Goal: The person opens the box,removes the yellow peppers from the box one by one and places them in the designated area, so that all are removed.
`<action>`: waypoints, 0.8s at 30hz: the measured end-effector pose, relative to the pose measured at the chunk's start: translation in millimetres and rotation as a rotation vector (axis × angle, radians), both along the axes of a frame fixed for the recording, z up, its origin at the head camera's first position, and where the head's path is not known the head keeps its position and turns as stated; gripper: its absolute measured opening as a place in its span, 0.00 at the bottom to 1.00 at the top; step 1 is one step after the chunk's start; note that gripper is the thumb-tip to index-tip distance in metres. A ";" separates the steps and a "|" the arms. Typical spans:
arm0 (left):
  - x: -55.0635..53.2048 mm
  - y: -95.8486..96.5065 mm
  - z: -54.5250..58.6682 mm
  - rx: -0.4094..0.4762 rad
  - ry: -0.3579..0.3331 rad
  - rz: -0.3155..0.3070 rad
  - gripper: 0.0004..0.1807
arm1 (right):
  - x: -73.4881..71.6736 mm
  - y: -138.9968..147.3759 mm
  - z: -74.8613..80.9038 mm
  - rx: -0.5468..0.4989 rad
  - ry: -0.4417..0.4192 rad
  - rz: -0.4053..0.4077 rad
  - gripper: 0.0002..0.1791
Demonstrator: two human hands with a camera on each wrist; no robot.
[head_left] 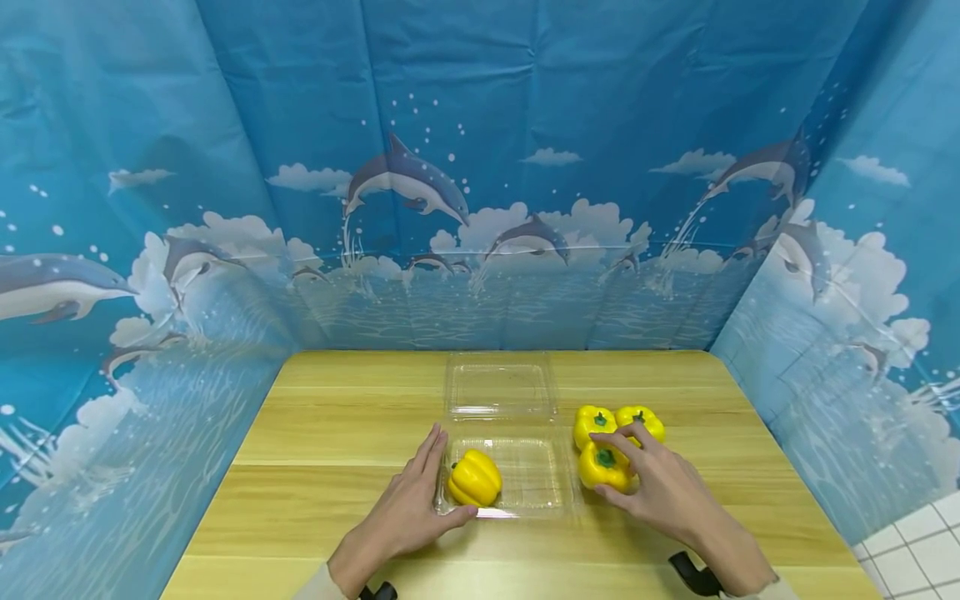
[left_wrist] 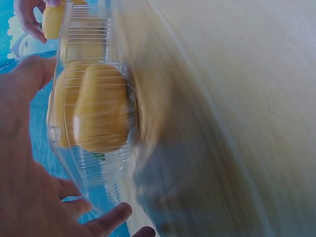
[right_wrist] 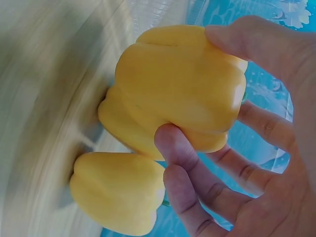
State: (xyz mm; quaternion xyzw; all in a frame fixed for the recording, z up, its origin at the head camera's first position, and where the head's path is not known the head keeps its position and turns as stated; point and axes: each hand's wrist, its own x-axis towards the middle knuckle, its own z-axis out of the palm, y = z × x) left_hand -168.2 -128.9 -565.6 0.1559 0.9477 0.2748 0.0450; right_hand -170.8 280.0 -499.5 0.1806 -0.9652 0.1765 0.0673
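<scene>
A clear plastic clamshell box (head_left: pixel 528 475) lies with its lid (head_left: pixel 501 387) folded back on the table. One yellow bell pepper (head_left: pixel 475 478) rests on its side in the left of the box, seen through the ribbed wall in the left wrist view. My left hand (head_left: pixel 411 500) is at the box's left front corner, fingers extended along the left side and thumb by the front rim. To the right of the box, my right hand (head_left: pixel 660 487) grips another bell pepper (right_wrist: pixel 182 84) between thumb and fingers, its green stem upward.
Two more yellow bell peppers stand just behind the gripped one: a left one (head_left: pixel 594 425) and a right one (head_left: pixel 642 421). The wooden table (head_left: pixel 330 433) ends at a blue dolphin-print curtain (head_left: pixel 510 292) at the back.
</scene>
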 end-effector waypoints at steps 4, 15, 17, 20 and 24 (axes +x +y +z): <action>-0.7 -0.4 0.6 -0.001 -0.007 -0.003 0.71 | -0.4 1.3 -2.9 0.009 0.004 0.002 0.37; -1.9 -2.1 2.7 -0.007 -0.014 -0.011 0.71 | -1.8 5.5 -10.7 -0.002 -0.041 0.025 0.39; -1.8 -2.4 3.0 -0.004 -0.015 -0.011 0.71 | -2.2 6.2 -12.0 -0.002 -0.052 0.032 0.39; -1.9 -2.8 2.8 -0.001 -0.015 -0.010 0.71 | -2.9 7.0 -14.0 0.001 -0.061 0.041 0.39; -2.2 -3.2 2.7 0.000 -0.010 -0.011 0.71 | -3.3 7.6 -17.1 0.010 -0.070 0.046 0.39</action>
